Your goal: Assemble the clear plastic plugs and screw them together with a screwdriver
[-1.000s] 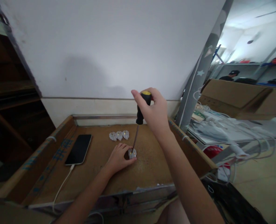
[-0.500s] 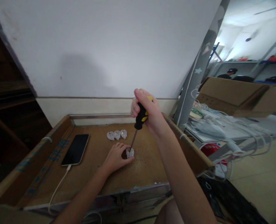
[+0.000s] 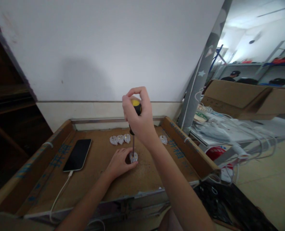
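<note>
My right hand (image 3: pixel 139 112) is closed round the black and yellow handle of a screwdriver (image 3: pixel 133 143), which stands nearly upright. Its tip reaches down into a small clear plastic piece (image 3: pixel 133 157) with metal bits inside. Thumb and fingers of my left hand (image 3: pixel 119 162) grip that piece from the left and press it on the cardboard. Behind it, three similar clear pieces (image 3: pixel 120 139) sit in a row. Another clear piece (image 3: pixel 163 139) lies to the right, beyond my right forearm.
A cardboard-lined tray (image 3: pixel 91 189) with raised sides forms the work surface. On its left lies a black phone (image 3: pixel 77 155) with a white cable (image 3: pixel 60 192) plugged in. Right of the grey post (image 3: pixel 197 73) are a cardboard box (image 3: pixel 236 99) and tangled cables. People sit far behind.
My right hand has shifted left and turned over the screwdriver handle, bringing the shaft from slanted to nearly upright. The clear piece on the right has come into view. My left hand stays put.
</note>
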Demonstrator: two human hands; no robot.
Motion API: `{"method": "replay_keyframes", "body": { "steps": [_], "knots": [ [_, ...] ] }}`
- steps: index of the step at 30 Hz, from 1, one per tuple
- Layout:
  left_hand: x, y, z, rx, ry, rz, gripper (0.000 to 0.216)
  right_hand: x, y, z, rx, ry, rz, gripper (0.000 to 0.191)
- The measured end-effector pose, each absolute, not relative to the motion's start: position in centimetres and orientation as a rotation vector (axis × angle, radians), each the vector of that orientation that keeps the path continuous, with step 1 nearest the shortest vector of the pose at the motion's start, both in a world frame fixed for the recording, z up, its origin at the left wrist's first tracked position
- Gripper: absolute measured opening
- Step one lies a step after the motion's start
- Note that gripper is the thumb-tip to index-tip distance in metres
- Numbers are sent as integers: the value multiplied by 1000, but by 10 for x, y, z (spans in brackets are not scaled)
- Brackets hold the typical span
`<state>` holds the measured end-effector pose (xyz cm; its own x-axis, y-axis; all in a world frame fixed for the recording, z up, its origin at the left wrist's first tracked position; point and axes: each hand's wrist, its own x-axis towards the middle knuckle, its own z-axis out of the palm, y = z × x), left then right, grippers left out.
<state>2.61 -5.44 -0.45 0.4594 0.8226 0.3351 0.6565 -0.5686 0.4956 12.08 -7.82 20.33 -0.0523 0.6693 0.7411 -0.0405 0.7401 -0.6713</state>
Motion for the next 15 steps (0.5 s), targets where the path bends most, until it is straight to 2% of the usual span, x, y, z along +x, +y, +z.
{"method": "replay_keyframes", "body": {
  "steps": [2, 4, 5, 7, 9, 11, 13, 15],
  "knots": [
    [26, -55, -3, 2405, 1252, 777, 43, 117, -67, 207, -484, -1592, 889, 32],
    [26, -54, -3, 2408, 1242, 772, 39, 114, -57, 210, -503, -1648, 983, 39],
    [26, -54, -3, 2410, 1248, 774, 37, 113, -54, 210, -544, -1663, 925, 41],
    [26, -52, -4, 2419, 1262, 779, 35, 111, -52, 211, -656, -1667, 599, 39],
    [26, -52, -5, 2429, 1260, 785, 34, 110, -55, 211, -776, -1649, 178, 30],
    [26, -51, -5, 2432, 1249, 795, 33, 111, -61, 211, -861, -1654, -80, 18],
    [27, -51, -5, 2427, 1250, 800, 33, 112, -66, 210, -839, -1676, -64, 13],
    [27, -52, -5, 2421, 1263, 797, 34, 114, -69, 210, -712, -1635, 186, 11]
  ]
}}
